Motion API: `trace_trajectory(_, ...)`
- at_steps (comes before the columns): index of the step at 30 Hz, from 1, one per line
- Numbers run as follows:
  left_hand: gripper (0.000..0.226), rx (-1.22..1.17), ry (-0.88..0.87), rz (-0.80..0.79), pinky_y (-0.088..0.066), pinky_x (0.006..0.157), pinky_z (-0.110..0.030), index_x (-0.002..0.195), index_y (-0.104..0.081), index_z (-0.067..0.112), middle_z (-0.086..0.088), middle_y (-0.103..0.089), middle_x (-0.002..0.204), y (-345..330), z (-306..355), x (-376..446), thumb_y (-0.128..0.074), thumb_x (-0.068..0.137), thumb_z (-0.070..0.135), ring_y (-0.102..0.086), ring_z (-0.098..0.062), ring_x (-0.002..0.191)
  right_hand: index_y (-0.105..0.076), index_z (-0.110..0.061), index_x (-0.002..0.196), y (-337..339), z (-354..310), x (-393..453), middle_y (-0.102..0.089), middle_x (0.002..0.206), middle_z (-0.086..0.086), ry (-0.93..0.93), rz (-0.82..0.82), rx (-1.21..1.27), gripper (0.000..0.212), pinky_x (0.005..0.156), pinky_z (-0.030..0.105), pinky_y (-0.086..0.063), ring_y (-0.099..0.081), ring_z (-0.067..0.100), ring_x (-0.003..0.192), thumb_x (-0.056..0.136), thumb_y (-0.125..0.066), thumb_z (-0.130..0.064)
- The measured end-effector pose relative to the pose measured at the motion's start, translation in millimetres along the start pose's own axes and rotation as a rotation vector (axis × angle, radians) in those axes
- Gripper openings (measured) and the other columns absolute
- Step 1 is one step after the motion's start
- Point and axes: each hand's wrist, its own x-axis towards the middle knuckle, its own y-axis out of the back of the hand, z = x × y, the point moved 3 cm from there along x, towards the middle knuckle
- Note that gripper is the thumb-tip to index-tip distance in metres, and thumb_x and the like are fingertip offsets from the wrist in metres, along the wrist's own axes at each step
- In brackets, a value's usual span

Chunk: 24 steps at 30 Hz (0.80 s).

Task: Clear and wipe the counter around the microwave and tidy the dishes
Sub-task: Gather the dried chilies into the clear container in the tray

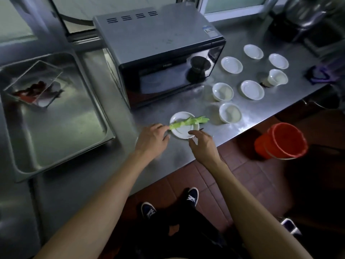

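**Green cloth in hand, saucer at my fingertips**

My left hand [152, 140] pinches one end of the twisted green cloth [188, 122], fingers closed on it; the cloth trails away from those fingers across a white saucer [183, 128] on the counter [168, 159]. My right hand [202, 144] hangs loosely curled, holding nothing, its fingertips touching or just over the saucer's near rim; I cannot tell which.

I judge the step to be lifting this saucer clear. To do it well, I would pin the rim with my right fingers, draw the cloth off first so it does not drag the dish, then lift straight up, since the counter edge runs just below my right palm.

Beyond my right fingertips sit two white bowls [230, 112], seemingly empty, then more saucers and a tipped cup [276, 77], all beside the microwave [164, 58]. Far out past my left knuckles, a steel tray [56, 150] holds a clear container [34, 85] with something red in it. An orange bucket [281, 141] stands on the floor; its contents are hidden
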Motion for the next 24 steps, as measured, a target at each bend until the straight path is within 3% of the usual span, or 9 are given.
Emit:
trace_trajectory(7, 0.031, 0.023, -0.041, -0.081, -0.052, 0.085, -0.045, 0.12, -0.067, 0.018, -0.003, -0.069, 0.117, -37, 37, 11, -0.063, 0.092, 0.03, -0.061, -0.029, 0.105, -0.067, -0.012, 0.124, 13, 54, -5, -0.067, 0.122, 0.009, -0.072, -0.01, 0.005, 0.033, 0.092, 0.041, -0.05, -0.061, 0.03, 0.109, 0.091, -0.063, -0.014)
trace_trajectory(16, 0.027, 0.065, 0.009, -0.153, -0.052, 0.082, -0.047, 0.115, -0.069, 0.019, -0.001, -0.069, 0.113, -84, 65, 25, -0.062, 0.091, 0.03, -0.064, -0.028, 0.103, -0.06, -0.012, 0.132, 7, 111, 23, -0.064, 0.127, 0.014, -0.097, -0.1, 0.017, 0.044, 0.093, 0.045, -0.05, -0.06, 0.036, 0.113, 0.088, -0.062, -0.012)
trace_trajectory(20, 0.031, 0.061, 0.102, -0.184, -0.048, 0.092, -0.045, 0.123, -0.066, 0.021, 0.001, -0.066, 0.124, -100, 68, 33, -0.06, 0.094, 0.032, -0.06, -0.025, 0.111, -0.061, -0.009, 0.13, -3, 126, 45, -0.066, 0.121, 0.018, -0.059, -0.13, 0.022, 0.047, 0.087, 0.046, -0.051, -0.061, 0.039, 0.107, 0.083, -0.059, -0.006)
trace_trajectory(24, 0.031, 0.032, 0.175, -0.183, -0.05, 0.091, -0.045, 0.121, -0.067, 0.019, 0.001, -0.067, 0.121, -113, 69, 35, -0.062, 0.093, 0.03, -0.06, -0.025, 0.11, -0.065, -0.005, 0.12, -14, 129, 70, -0.066, 0.105, 0.023, -0.023, -0.116, 0.067, 0.039, 0.074, 0.046, -0.052, -0.062, 0.042, 0.092, 0.083, -0.055, 0.0)
